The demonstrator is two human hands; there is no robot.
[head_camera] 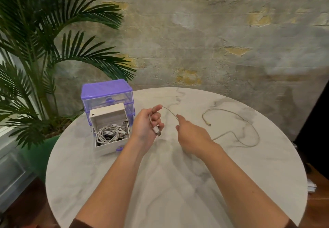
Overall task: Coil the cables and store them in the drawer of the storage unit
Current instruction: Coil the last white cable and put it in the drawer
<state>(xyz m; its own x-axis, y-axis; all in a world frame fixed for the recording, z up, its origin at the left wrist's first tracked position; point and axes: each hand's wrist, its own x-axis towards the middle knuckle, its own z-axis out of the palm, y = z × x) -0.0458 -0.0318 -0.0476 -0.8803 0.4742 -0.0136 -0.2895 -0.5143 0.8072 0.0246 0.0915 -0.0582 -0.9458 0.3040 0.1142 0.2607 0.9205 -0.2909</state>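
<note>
A thin white cable (238, 117) lies in loose curves on the right half of the round marble table (174, 183). My left hand (146, 124) grips its USB end, with the plug sticking out below my fingers. From there the cable arcs over to my right hand (191, 137), which pinches it between the fingertips a short way along. The purple storage unit (106, 94) stands at the table's left edge. Its white drawer (110, 147) is pulled out toward me and holds several coiled white cables (110, 133).
A tall palm plant (44, 50) in a green pot stands left of the table, behind the storage unit. A rough plastered wall rises behind. The cable's small far plug (209, 124) rests mid-table to the right of my hands.
</note>
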